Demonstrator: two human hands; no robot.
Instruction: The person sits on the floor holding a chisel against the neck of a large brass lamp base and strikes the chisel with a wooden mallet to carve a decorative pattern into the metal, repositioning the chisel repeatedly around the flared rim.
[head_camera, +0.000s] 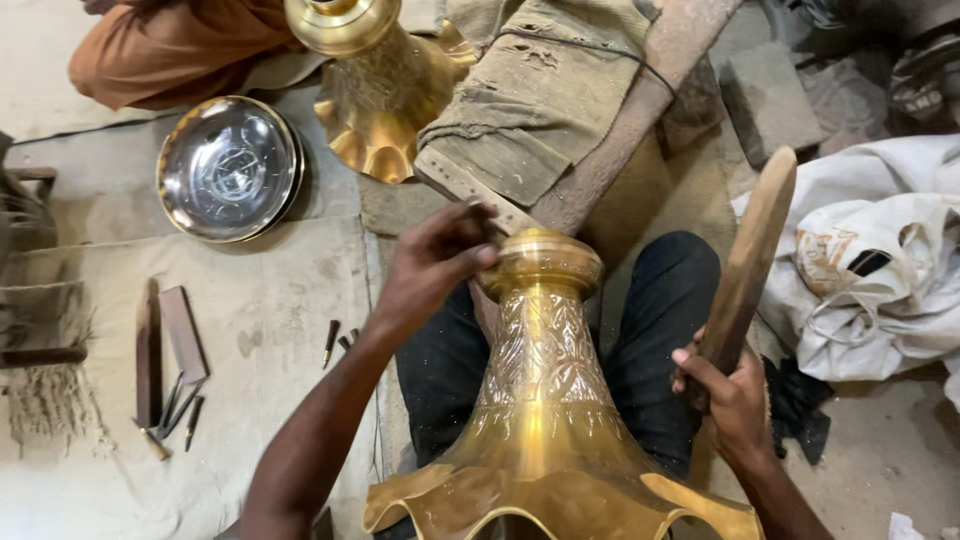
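Note:
A tall engraved brass vase (545, 400) lies between my legs, its scalloped flared rim toward me and its narrow neck pointing away. My left hand (430, 265) grips the neck end, fingers pinched at the rim as if on a small tool that I cannot make out. My right hand (730, 395) is closed around the lower end of a long wooden mallet (750, 255), which is raised upright to the right of the vase, apart from it.
A second brass vase (380, 90) lies ahead beside a round steel plate (230, 168). Small chisels and punches (175, 400) lie on the cloth at left. A rusty iron bar (640, 110), sacking and white bags (880, 270) sit ahead and right. Another person in orange cloth (170, 45) sits top left.

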